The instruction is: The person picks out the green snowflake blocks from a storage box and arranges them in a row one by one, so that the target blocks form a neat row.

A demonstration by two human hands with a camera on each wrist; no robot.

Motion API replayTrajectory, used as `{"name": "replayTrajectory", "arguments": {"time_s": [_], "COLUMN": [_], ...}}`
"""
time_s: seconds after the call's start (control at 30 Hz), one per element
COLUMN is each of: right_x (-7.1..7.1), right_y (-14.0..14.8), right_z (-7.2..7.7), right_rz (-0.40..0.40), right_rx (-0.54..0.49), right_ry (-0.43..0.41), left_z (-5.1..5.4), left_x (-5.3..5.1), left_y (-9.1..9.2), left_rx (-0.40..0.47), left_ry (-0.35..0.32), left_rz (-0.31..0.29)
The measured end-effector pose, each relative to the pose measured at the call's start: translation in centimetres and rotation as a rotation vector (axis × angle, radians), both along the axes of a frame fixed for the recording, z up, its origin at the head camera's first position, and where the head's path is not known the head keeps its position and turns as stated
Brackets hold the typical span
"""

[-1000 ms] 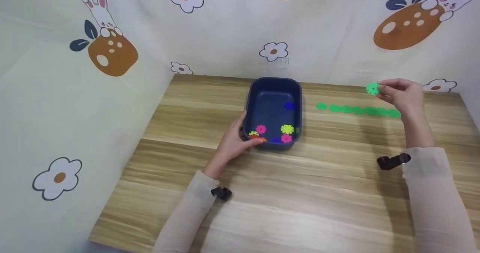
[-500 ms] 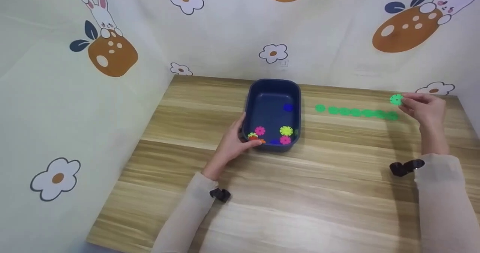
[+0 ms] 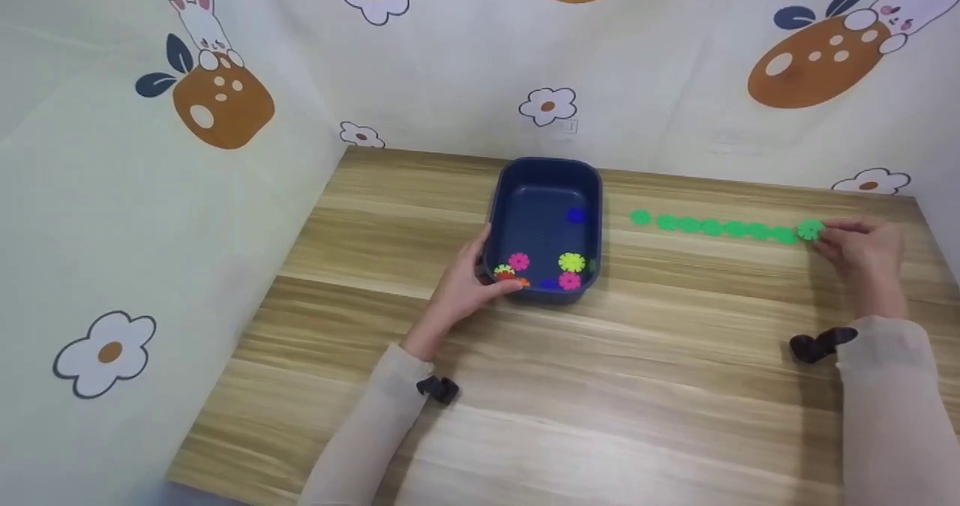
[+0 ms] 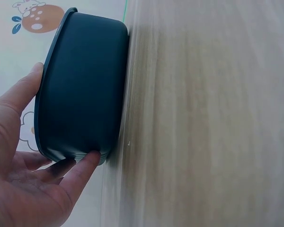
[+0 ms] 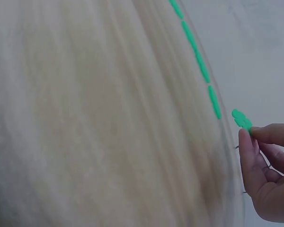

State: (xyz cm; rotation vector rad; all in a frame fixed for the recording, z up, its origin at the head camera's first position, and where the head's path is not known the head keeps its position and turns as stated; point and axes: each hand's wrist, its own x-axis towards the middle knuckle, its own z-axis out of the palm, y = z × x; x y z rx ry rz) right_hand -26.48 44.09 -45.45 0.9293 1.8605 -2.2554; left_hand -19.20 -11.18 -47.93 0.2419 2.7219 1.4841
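My right hand (image 3: 866, 255) pinches a green notched disc (image 3: 809, 229) between thumb and fingertips, at the right end of a row of several green discs (image 3: 712, 227). In the right wrist view this disc (image 5: 242, 120) is tilted and held a little above the table. My left hand (image 3: 465, 285) grips the near left corner of a dark blue plastic box (image 3: 499, 191), thumb over the near rim and fingers along the left side. Inside the box lie pink (image 3: 518, 261), yellow (image 3: 571, 262), blue (image 3: 576, 215) and orange discs, mostly at the near end. The left wrist view shows the box's outer wall (image 4: 85, 80).
The wood-grain table (image 3: 600, 386) meets a printed cloth (image 3: 450, 64) behind and at the left. A black wrist camera sits on each sleeve, the right one (image 3: 821, 345) low over the table.
My right hand has moved right, then down toward the table with the green disc, to the right end of the row. The left hand and the box have stayed in place.
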Motion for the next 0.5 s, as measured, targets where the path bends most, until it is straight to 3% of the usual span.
{"name": "replayTrajectory", "arguments": {"time_s": [0.13,0.37,0.5], "right_x": [-0.10,-0.06,-0.01], "right_y": [0.48,0.85,0.53], "right_z": [-0.63,-0.85,-0.97], "right_rz": [0.048,0.215,0.269], "right_rx": [0.144,0.529,0.636], "right_ry": [-0.056,-0.146,-0.159], "left_z": [0.05,-0.06,-0.05], "left_x": [-0.03,-0.06,0.16], "left_y": [0.12,0.36,0.12], "left_rx": [-0.007,-0.008,-0.005], "left_ry": [-0.007,-0.027,-0.030], "left_rz": [0.001,-0.001,0.004]}}
